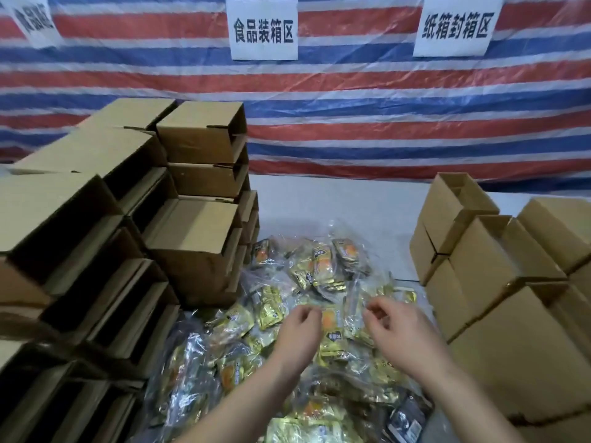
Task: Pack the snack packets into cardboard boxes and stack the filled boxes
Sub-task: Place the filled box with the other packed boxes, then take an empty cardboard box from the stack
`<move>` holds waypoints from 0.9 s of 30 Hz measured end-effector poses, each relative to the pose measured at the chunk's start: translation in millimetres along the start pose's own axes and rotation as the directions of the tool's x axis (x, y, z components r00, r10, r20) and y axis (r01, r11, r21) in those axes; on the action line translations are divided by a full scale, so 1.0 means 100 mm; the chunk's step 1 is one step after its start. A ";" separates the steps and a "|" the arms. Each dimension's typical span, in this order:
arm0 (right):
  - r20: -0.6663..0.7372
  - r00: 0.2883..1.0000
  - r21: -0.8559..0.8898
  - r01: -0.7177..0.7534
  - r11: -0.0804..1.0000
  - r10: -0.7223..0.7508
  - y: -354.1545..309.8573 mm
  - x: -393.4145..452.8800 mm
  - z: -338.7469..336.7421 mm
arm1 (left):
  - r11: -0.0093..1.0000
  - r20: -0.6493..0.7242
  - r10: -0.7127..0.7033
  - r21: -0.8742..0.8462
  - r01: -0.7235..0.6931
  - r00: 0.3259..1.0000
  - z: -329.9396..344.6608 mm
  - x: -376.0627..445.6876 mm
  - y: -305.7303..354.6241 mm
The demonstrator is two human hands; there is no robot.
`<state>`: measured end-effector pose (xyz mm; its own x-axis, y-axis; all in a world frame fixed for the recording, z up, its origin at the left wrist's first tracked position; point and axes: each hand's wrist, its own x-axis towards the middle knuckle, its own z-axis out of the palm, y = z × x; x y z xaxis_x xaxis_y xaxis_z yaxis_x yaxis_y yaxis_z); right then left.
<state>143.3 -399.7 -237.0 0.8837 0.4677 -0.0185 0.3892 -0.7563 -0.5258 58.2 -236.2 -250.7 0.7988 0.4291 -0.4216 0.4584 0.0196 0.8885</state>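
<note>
Between the two box stacks, at the middle of the counter [335, 199], the heap of snack packets [319, 270] lies directly under and ahead of my hands, spreading from the near edge toward the far one with no clear long axis. My left hand [299, 327] and right hand [398, 330] hover side by side above the heap, equally near it, palms down, fingers curled; each seems to pinch the clear plastic wrap [339, 302] over the packets, though I cannot tell for sure. Open cardboard boxes [195, 238] stand stacked along the left edge, upright boxes [479, 251] along the right.
</note>
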 end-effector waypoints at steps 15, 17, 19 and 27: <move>0.043 0.983 0.152 0.172 0.973 -0.181 -1.24 0.77 0.47 | 0.896 -0.298 0.424 0.275 -0.348 0.855 -0.99 0.72 0.62; 0.012 0.980 0.147 0.194 0.970 -0.198 -1.42 1.06 0.38 | 0.830 -0.378 0.534 0.404 -0.384 0.756 -1.17 0.99 0.99; -0.015 0.980 0.139 0.199 0.970 -0.199 -1.59 1.35 0.25 | 0.744 -0.435 0.643 0.548 -0.382 0.630 -1.38 1.26 1.39; -0.012 0.982 0.079 0.191 0.978 -0.191 -2.04 2.15 -0.24 | 0.483 -0.365 0.712 0.875 -0.042 0.600 -1.90 2.23 2.33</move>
<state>260.2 -155.3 -113.4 0.7962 0.5979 0.0923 0.5293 -0.6145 -0.5851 269.4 35.8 -103.6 0.6634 0.6007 0.4461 0.5289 -0.7982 0.2883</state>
